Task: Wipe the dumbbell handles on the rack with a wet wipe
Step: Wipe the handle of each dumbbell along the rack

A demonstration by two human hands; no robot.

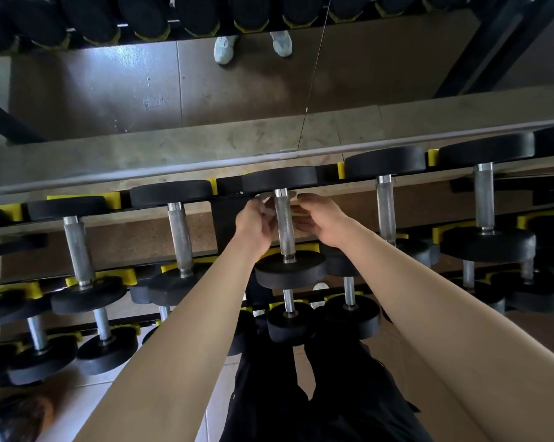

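Note:
A black dumbbell with a knurled steel handle (284, 224) lies on the top tier of the rack (220, 224), in the middle of the view. My left hand (256, 225) and my right hand (321, 223) reach to either side of that handle near its far end. Between them they hold a pale wet wipe (267, 208), stretched behind the handle; my left fingers pinch one end and my right fingers curl round the other. Much of the wipe is hidden by the handle and my fingers.
More black dumbbells (179, 237) with steel handles sit left and right on yellow cradles (114, 199), and lower tiers hold smaller ones. A mirror (205, 90) behind the rack reflects dumbbells and a pair of shoes. My dark-trousered legs are below.

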